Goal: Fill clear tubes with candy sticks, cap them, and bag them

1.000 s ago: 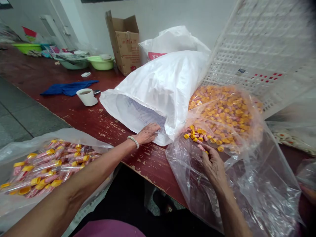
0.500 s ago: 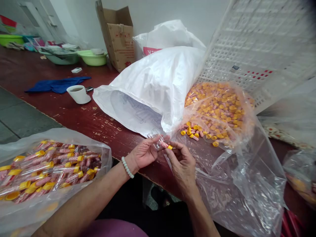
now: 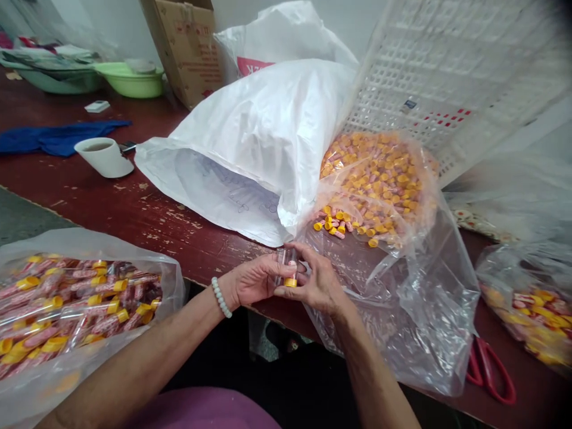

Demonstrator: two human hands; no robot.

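Note:
My left hand (image 3: 254,280), with a pale bead bracelet at the wrist, is closed around clear plastic tubes (image 3: 281,257) in front of the white sack (image 3: 250,125). How many tubes it holds is partly hidden. My right hand (image 3: 322,281) grips one tube from the right, fingers at its upper end and thumb under the yellow cap (image 3: 290,282). Something pink-patterned shows inside that tube above the cap. To the right, a clear bag (image 3: 379,179) holds many yellow-capped pink pieces, several spilling out near its mouth. Capped tubes with pink contents (image 3: 89,292) fill another bag at left.
A white cup (image 3: 105,159) of dark liquid and a blue cloth (image 3: 62,136) lie on the worn red table (image 3: 165,220). Red-handled scissors (image 3: 494,372) rest at the right. A white crate (image 3: 447,77) leans behind; green basins (image 3: 134,80) and a carton (image 3: 190,53) stand back left.
The yellow-capped piece has gone from slanting at a tube's end to sitting upright, cap down, on the tube. My right fingers now span the tube's length. The camera view has shifted right and down.

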